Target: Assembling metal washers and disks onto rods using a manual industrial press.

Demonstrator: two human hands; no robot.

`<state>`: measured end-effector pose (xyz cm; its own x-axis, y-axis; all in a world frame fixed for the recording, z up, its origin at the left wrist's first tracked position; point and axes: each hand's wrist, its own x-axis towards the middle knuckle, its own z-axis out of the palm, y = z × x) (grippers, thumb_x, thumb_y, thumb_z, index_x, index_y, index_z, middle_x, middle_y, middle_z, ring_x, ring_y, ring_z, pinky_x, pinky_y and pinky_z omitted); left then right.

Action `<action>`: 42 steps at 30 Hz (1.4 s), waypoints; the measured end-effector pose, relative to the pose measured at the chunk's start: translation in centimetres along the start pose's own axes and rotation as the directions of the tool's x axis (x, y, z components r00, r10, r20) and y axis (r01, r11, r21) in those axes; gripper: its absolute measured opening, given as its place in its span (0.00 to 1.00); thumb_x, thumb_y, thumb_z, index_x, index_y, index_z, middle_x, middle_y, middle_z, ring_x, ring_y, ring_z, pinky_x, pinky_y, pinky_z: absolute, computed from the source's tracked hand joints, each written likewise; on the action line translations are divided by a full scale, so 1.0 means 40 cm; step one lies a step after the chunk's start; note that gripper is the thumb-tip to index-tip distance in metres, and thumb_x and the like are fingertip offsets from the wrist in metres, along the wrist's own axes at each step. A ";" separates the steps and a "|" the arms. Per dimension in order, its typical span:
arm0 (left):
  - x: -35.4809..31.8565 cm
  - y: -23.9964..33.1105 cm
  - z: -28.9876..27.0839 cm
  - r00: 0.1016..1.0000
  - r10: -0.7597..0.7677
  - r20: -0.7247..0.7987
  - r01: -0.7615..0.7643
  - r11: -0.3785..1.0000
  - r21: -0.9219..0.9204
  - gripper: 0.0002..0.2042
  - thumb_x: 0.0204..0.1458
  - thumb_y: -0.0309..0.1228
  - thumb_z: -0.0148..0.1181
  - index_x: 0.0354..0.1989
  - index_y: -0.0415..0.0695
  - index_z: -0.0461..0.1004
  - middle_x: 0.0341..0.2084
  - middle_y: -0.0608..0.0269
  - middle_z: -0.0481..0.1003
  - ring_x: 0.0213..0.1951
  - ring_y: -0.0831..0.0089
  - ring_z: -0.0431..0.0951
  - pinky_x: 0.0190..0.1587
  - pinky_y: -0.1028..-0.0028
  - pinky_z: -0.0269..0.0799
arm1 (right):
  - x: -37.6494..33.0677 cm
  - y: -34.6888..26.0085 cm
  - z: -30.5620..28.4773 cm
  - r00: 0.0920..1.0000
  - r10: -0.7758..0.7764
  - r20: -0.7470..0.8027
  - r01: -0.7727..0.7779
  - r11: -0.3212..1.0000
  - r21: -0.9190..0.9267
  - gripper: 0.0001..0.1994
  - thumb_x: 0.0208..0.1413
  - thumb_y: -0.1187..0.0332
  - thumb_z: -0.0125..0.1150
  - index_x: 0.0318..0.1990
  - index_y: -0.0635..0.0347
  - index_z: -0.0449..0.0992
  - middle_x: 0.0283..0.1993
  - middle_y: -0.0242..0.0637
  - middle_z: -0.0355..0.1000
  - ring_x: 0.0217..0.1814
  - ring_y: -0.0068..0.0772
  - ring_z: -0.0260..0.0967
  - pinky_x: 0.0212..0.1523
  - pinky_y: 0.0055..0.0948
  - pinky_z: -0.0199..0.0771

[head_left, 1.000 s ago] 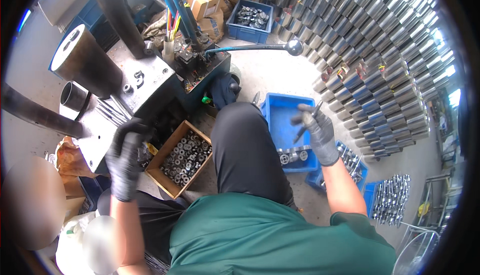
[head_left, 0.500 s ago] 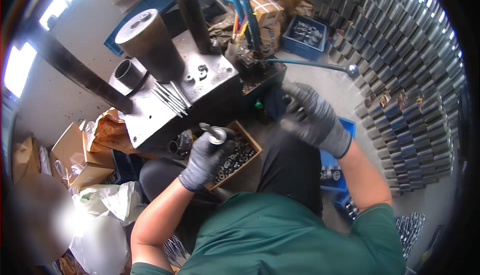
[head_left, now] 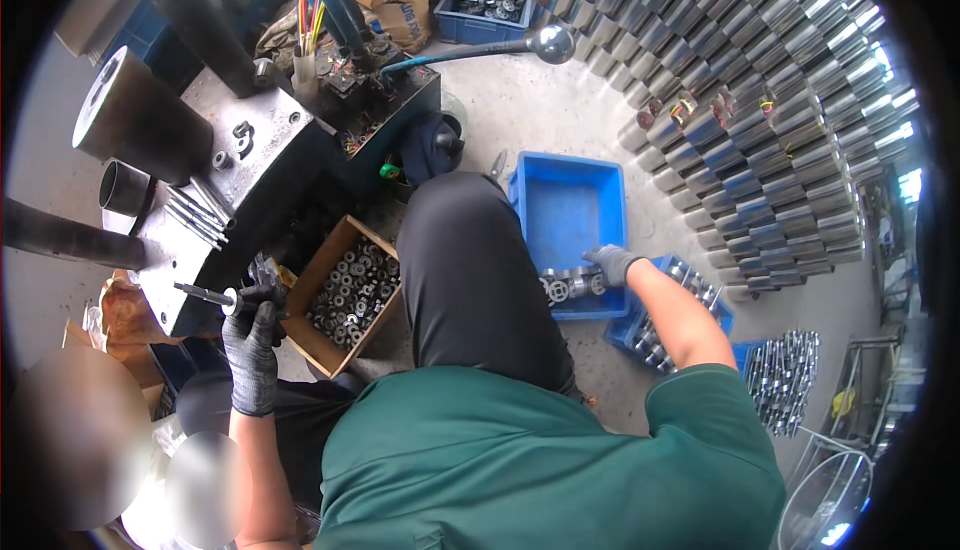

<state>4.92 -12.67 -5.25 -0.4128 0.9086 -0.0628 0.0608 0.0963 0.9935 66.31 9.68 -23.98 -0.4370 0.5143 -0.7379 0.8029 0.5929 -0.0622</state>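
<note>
My left hand (head_left: 254,350), in a grey knit glove with dark fingertips, is closed round a thin metal shaft (head_left: 205,294) with a bright round collar on it. The shaft points left, close to the front edge of the press table (head_left: 262,140). At the right, my gloved right hand (head_left: 612,262) reaches over the near right part of a blue bin (head_left: 570,215). Its fingers stretch out onto round, cut-out metal parts (head_left: 562,290) in the bin's near end. Whether the fingertips pinch one of them is hard to make out.
Between my left hand and leg stands a wooden box (head_left: 340,350) of small metal rings. Loose rods (head_left: 200,212) and a large cylinder (head_left: 150,110) rest on the press table. A ball-ended lever (head_left: 550,44) sticks out right. Stacked metal tubes (head_left: 720,130) line the right side.
My view has swung to the right. My right hand has moved from in front of the press down to the blue bin. The left hand still holds the shaft, now tipped sideways.
</note>
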 end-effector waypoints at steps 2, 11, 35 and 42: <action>-0.003 -0.011 0.002 1.000 -0.004 -0.008 0.004 1.000 0.023 0.14 0.64 0.34 0.65 0.53 0.41 0.75 0.31 0.65 0.78 0.26 0.83 0.71 0.28 0.81 0.65 | 0.019 0.008 0.018 0.996 0.022 0.081 -0.028 0.997 0.075 0.43 0.46 0.59 0.76 0.72 0.56 0.66 0.62 0.49 0.76 0.64 0.50 0.74 0.64 0.39 0.75; 0.004 -0.024 0.001 0.997 -0.045 -0.060 0.051 0.993 0.104 0.13 0.64 0.34 0.64 0.53 0.42 0.76 0.30 0.68 0.78 0.25 0.84 0.69 0.28 0.82 0.64 | 0.130 0.021 0.014 0.941 -0.016 0.338 -0.047 0.983 0.177 0.48 0.42 0.60 0.75 0.75 0.54 0.62 0.64 0.46 0.76 0.64 0.45 0.75 0.62 0.35 0.76; -0.030 -0.035 -0.032 0.985 -0.132 -0.111 0.146 0.981 0.130 0.08 0.64 0.28 0.60 0.49 0.41 0.77 0.35 0.64 0.79 0.30 0.83 0.74 0.29 0.82 0.67 | 0.126 0.028 0.165 0.881 -0.026 0.472 -0.398 0.499 0.770 0.17 0.55 0.70 0.67 0.53 0.52 0.80 0.40 0.31 0.81 0.37 0.34 0.79 0.35 0.35 0.81; -0.028 -0.029 -0.035 0.990 -0.126 -0.064 0.134 0.978 0.161 0.12 0.65 0.33 0.62 0.52 0.40 0.76 0.35 0.64 0.80 0.29 0.83 0.74 0.28 0.82 0.65 | 0.050 -0.050 0.095 0.964 0.222 0.149 -0.267 0.795 0.544 0.31 0.53 0.58 0.68 0.65 0.59 0.73 0.51 0.47 0.82 0.49 0.43 0.81 0.52 0.37 0.81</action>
<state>4.06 -14.37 -6.19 -0.4742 0.8616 -0.1810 0.1499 0.2816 0.9477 65.38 7.14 -27.89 -0.1824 0.5347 -0.8251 0.9760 -0.0032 -0.2178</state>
